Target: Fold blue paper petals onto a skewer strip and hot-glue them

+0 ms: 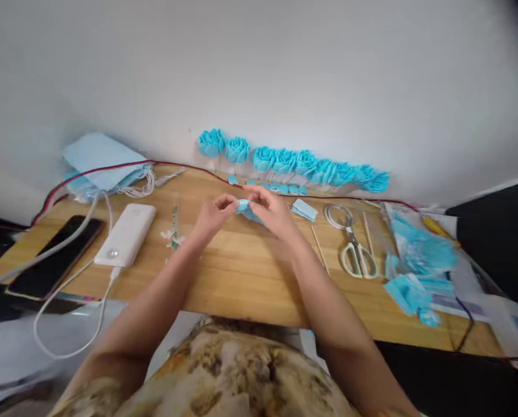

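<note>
Wooden table (241,278): blue paper (244,206) (half hidden) between left hand (214,214), right hand (275,215).

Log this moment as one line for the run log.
left hand: pinching blue paper piece | right hand: pinching same piece | scissors: lying on table

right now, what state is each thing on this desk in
left hand, pinching the blue folded piece
right hand, pinching the same piece
scissors, shut, lying flat
phone, screen dark, face up
power bank, white cable plugged in
blue roses, finished, lined up in a row
blue face masks, stacked at the far left
</note>
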{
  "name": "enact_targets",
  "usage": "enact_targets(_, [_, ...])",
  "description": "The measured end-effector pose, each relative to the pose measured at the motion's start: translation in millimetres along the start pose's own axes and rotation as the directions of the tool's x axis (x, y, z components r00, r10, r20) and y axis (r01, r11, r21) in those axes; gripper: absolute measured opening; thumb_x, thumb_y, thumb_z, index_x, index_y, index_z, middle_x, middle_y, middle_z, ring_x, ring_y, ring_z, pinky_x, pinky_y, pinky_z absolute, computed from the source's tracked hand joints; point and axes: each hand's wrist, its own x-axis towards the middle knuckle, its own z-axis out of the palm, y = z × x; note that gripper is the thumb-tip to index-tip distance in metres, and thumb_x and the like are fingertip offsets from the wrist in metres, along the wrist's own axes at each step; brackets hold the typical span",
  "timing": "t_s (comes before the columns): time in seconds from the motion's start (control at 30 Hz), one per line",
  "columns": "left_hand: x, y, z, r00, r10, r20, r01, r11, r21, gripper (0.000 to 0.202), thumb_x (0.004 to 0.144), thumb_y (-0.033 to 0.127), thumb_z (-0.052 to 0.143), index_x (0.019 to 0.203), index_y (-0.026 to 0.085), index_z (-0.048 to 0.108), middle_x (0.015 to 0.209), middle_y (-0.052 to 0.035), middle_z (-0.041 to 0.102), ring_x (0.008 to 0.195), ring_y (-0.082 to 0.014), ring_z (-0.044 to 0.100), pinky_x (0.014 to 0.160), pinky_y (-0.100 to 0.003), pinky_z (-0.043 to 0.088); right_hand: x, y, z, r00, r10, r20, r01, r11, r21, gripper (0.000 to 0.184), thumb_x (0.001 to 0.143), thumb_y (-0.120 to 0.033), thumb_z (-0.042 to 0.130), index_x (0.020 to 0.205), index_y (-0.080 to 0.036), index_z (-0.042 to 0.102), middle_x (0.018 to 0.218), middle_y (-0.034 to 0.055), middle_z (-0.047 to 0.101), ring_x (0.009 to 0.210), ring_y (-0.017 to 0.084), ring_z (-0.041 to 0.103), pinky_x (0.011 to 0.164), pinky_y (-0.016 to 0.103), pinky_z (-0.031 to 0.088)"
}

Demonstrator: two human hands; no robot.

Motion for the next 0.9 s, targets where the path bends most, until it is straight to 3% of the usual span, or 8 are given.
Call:
enact_targets(0.13, [-0.3, 0.5, 0.3, 1.0, 0.01, 0.01, -0.01, 1.0, -0.012, 0.025, 0.07, 0.042, 0.072, 0.072, 0.018, 0.068, 0.071, 0.001, 0.062, 0.068, -0.0131, 0.053, 0.069, -0.026, 0.04, -0.5, -1.0, -1.2, 1.0, 0.005, 0.006, -0.005, 0.999, 0.034, 0.042, 0.089, -0.031, 0.058, 0.129, -0.022, 0.064, 0.107, 0.0058, 0.072, 0.098, 0.019, 0.068, 0.089, 0.034, 0.052])
enact_targets(0.27, [0.4, -1.7, 2.1, 1.0, 0.001, 0.026, 0.0, 1.0, -0.023, 0.026, 0.069, 0.044, 0.074, 0.071, 0.018, 0.068, 0.07, 0.0007, 0.062, 0.067, -0.0131, 0.052, 0.069, -0.027, 0.041, -0.7, -3.5, 2.3, 1.0, 0.012, -0.015, -0.013, 0.999, -0.053, 0.04, 0.085, -0.026, 0.061, 0.124, -0.021, 0.068, 0.096, 0.0034, 0.071, 0.09, 0.018, 0.066, 0.086, 0.033, 0.051])
enact_targets(0.43, [-0.9, -0.3, 2.7, 0.999, -0.001, 0.049, 0.003, 0.999, -0.035, 0.027, 0.07, 0.044, 0.075, 0.073, 0.018, 0.07, 0.073, -0.0008, 0.066, 0.07, -0.0147, 0.056, 0.071, -0.028, 0.045, 0.5, -0.8, 3.3, 0.998, 0.055, -0.031, -0.054, 0.998, 0.025, 0.041, 0.083, -0.026, 0.06, 0.123, -0.019, 0.068, 0.09, 0.0018, 0.069, 0.083, 0.016, 0.064, 0.079, 0.031, 0.05])
enact_targets(0.67, [-2.7, 4.1, -2.1, 0.997, 0.059, 0.051, -0.053, 0.992, -0.111, 0.03, 0.084, 0.044, 0.062, 0.082, 0.018, 0.076, 0.08, -0.0033, 0.07, 0.081, -0.018, 0.063, 0.082, -0.03, 0.051, 1.8, 0.1, 0.4, 0.99, 0.109, -0.086, -0.105, 0.993, 0.052, 0.042, 0.081, -0.026, 0.062, 0.121, -0.02, 0.07, 0.086, 0.0001, 0.066, 0.078, 0.014, 0.061, 0.073, 0.028, 0.049])
enact_targets(0.9, [1.0, 1.6, 1.3, 0.997, -0.055, -0.048, 0.047, 0.985, -0.165, 0.022, 0.063, 0.037, 0.08, 0.069, 0.017, 0.072, 0.069, -0.0007, 0.067, 0.068, -0.0144, 0.058, 0.073, -0.027, 0.047, 1.7, 0.9, 2.6, 0.992, 0.11, -0.062, -0.105, 0.991, 0.082, 0.044, 0.082, -0.029, 0.064, 0.125, -0.02, 0.07, 0.093, 0.0027, 0.072, 0.086, 0.018, 0.067, 0.083, 0.034, 0.054])
